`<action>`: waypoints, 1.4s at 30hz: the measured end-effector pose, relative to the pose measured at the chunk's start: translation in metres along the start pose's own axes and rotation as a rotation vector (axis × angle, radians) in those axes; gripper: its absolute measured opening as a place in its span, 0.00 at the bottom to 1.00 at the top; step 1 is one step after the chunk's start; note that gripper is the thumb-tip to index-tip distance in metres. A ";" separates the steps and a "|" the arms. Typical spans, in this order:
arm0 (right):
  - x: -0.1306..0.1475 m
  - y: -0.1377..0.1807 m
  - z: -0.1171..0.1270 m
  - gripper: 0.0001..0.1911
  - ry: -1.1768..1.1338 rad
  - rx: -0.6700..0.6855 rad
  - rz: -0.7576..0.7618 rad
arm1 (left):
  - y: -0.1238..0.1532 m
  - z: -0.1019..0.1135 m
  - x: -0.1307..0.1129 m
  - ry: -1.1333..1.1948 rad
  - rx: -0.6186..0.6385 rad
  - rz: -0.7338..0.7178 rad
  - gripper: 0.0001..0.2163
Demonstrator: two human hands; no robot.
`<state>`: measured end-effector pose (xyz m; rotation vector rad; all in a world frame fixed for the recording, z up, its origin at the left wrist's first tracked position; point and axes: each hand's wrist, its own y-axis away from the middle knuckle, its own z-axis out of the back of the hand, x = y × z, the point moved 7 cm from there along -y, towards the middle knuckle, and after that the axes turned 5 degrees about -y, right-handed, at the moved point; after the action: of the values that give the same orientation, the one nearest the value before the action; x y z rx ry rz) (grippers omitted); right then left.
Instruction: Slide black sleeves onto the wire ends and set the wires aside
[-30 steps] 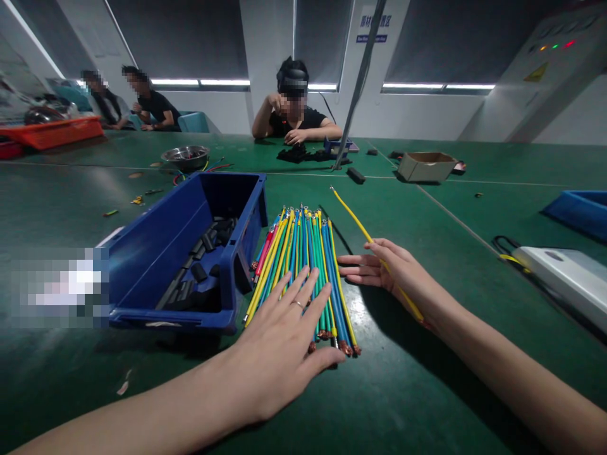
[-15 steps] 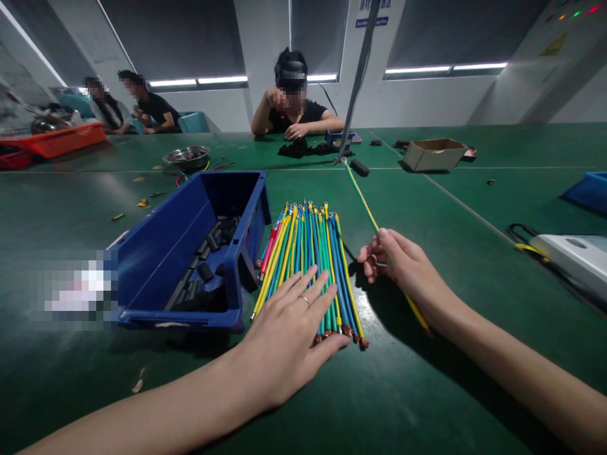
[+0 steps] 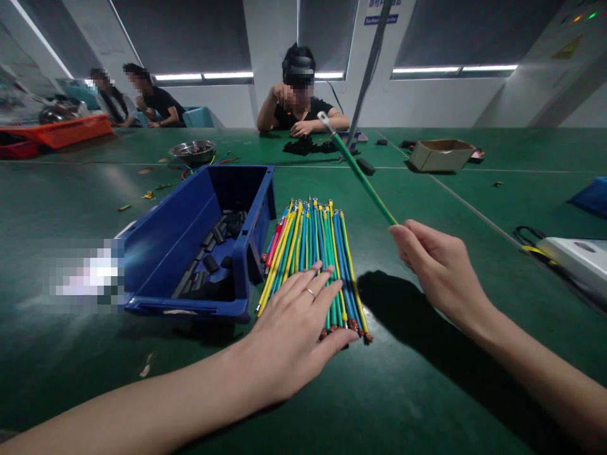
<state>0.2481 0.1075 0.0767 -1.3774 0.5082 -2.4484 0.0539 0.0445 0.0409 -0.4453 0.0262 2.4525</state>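
Note:
My left hand (image 3: 303,309) lies flat with fingers spread over the near part of a row of cut cables (image 3: 313,234) in yellow, green, blue and red. Metal lugs show at their far ends, and bare copper strands at several near ends. Raised above the table on the right, my right hand (image 3: 431,265) is closed around the lower end of a green-and-yellow cable (image 3: 365,180). This cable tilts up to the left, with a metal lug at its tip. The end inside my fist is hidden.
Left of the cables stands a blue bin (image 3: 183,309) with black sleeve pieces (image 3: 208,259). Farther off are a metal bowl (image 3: 192,151), a cardboard box (image 3: 441,156), an upright pole (image 3: 367,76) and a seated person (image 3: 298,101). A white device (image 3: 576,256) sits at the right.
My right hand has lifted the cable off to the right and closed more tightly round it; the lug end now points higher. My left hand stays on the row. The view has shifted slightly.

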 end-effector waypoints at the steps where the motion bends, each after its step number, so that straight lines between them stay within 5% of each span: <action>1: 0.003 0.001 -0.001 0.30 0.042 0.017 0.044 | 0.000 0.002 0.001 0.051 -0.006 0.025 0.30; 7: 0.024 0.009 -0.017 0.19 0.189 0.211 0.301 | 0.004 0.015 0.014 0.484 -0.139 0.180 0.31; 14: 0.039 0.033 -0.048 0.22 0.271 0.496 0.485 | 0.008 0.023 0.013 0.930 -0.311 0.102 0.20; 32: 0.030 0.037 -0.063 0.26 0.329 0.643 0.427 | -0.001 0.010 0.018 0.994 -0.188 0.220 0.17; 36: 0.005 0.007 -0.029 0.30 0.507 0.511 0.269 | -0.002 0.011 0.019 0.987 -0.198 0.231 0.17; 39: -0.044 -0.022 0.037 0.19 0.781 0.201 0.020 | -0.002 0.010 0.020 0.976 -0.203 0.231 0.18; 42: -0.100 -0.027 0.104 0.23 1.034 -0.016 -0.264 | -0.002 0.007 0.020 0.991 -0.186 0.228 0.18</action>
<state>0.3859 0.1559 0.0627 -0.0522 0.5561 -3.2422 0.0378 0.0593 0.0413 -1.7647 0.2720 2.1937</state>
